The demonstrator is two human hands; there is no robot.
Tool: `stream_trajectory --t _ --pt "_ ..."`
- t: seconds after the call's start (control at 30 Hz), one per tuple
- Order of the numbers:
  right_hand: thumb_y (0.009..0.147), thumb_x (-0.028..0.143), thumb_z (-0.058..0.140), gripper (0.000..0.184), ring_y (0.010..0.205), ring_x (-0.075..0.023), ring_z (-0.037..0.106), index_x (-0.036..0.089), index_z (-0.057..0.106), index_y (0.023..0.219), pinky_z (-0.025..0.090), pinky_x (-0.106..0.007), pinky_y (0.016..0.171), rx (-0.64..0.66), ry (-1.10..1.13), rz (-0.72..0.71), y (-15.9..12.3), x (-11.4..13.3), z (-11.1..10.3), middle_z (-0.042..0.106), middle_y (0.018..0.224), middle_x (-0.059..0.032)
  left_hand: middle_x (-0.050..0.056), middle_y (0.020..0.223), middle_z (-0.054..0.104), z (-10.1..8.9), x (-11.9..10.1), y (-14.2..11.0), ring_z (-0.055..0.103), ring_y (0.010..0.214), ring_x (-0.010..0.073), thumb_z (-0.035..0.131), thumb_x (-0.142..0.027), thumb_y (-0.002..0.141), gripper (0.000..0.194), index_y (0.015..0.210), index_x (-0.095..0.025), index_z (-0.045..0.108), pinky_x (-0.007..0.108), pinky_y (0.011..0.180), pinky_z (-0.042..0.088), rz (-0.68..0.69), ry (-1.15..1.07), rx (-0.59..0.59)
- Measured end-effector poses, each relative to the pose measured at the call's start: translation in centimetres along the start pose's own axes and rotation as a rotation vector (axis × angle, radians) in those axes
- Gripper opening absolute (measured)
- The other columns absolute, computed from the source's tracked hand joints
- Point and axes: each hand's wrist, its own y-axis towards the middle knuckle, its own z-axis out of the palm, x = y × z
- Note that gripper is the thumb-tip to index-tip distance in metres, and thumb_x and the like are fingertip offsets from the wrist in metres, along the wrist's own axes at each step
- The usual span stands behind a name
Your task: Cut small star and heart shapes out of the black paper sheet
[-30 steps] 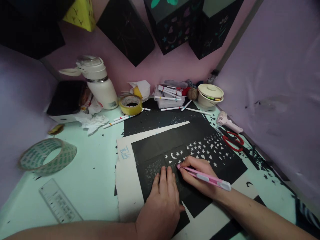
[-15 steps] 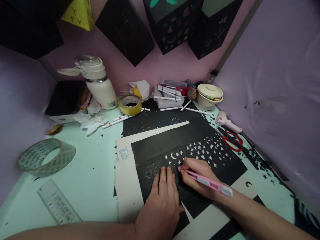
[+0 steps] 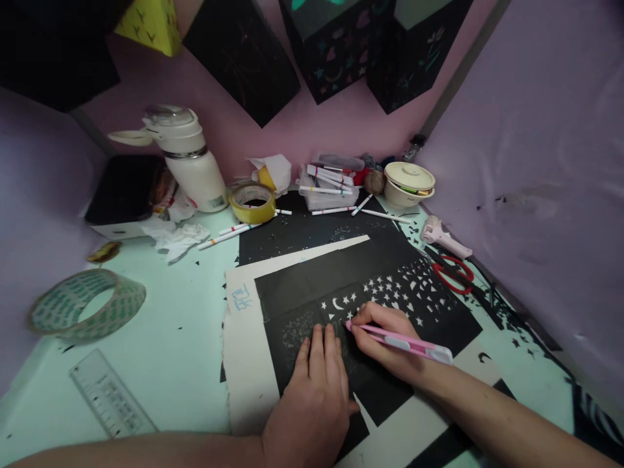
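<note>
My left hand (image 3: 314, 396) lies flat on a sheet of black paper (image 3: 302, 286), fingers stretched out and pointing away from me. Just to its right, my right hand (image 3: 385, 338) grips a pink craft knife (image 3: 404, 342) like a pen, its tip at the paper near the left fingertips. Stars, hearts and a crescent moon are cut through the sheet's right part, and faint drawn outlines show to the left of my fingers. Beneath the black paper is a white board (image 3: 248, 370) with a torn left edge and blue writing.
Tape rolls (image 3: 90, 302) and a clear ruler (image 3: 112, 396) lie at left. A white flask (image 3: 192, 166), yellow tape (image 3: 252, 203), a box of markers (image 3: 331, 188) and a lidded bowl (image 3: 409, 183) stand behind. Red-handled scissors (image 3: 453, 274) and a pink glue gun (image 3: 444, 238) lie right, among paper scraps.
My right hand and the craft knife have shifted very slightly up and left, the knife lying a little flatter. My left hand stays pressed on the paper.
</note>
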Motion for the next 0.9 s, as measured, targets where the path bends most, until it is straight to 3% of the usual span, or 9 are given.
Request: stream_trajectory --t 0.37,0.6,0.8,0.9 --pt "0.087 0.016 0.053 0.015 0.058 -0.0099 0.049 0.019 0.050 0.073 0.037 -0.022 0.058 0.085 -0.005 -0.069 0.0 0.0 -0.3 0.054 0.068 0.0022 0.023 0.124 0.060 0.1 -0.1 -0.1 0.059 0.114 0.0341 0.066 -0.062 0.072 0.075 0.115 -0.001 0.065 0.040 0.092 0.050 0.014 -0.006 0.024" --pt "0.085 0.013 0.052 0.017 0.059 -0.0096 0.047 0.019 0.047 0.070 0.036 -0.022 0.058 0.101 -0.021 -0.104 0.1 -0.2 -0.2 0.053 0.067 0.0025 0.022 0.123 0.061 0.1 -0.2 -0.2 0.060 0.113 0.0341 0.069 -0.063 0.069 0.078 0.115 -0.001 0.065 0.040 0.090 0.052 0.009 -0.017 0.018" --pt "0.086 0.017 0.055 0.011 0.062 -0.0110 0.052 0.020 0.054 0.075 0.040 -0.022 0.058 -0.008 0.147 0.041 0.0 -0.3 -0.5 0.058 0.071 0.0017 0.022 0.123 0.061 0.1 -0.2 -0.2 0.060 0.112 0.0339 0.067 -0.065 0.069 0.077 0.114 -0.002 0.066 0.039 0.091 0.051 0.011 0.013 0.005" --pt "0.086 0.024 0.060 0.006 0.065 -0.0117 0.055 0.020 0.060 0.082 0.042 -0.022 0.057 0.008 0.168 0.127 0.5 0.0 -1.2 0.062 0.075 0.0006 0.023 0.122 0.062 0.1 -0.2 -0.2 0.060 0.112 0.0336 0.068 -0.065 0.068 0.079 0.114 -0.001 0.066 0.039 0.091 0.050 0.010 0.013 -0.004"
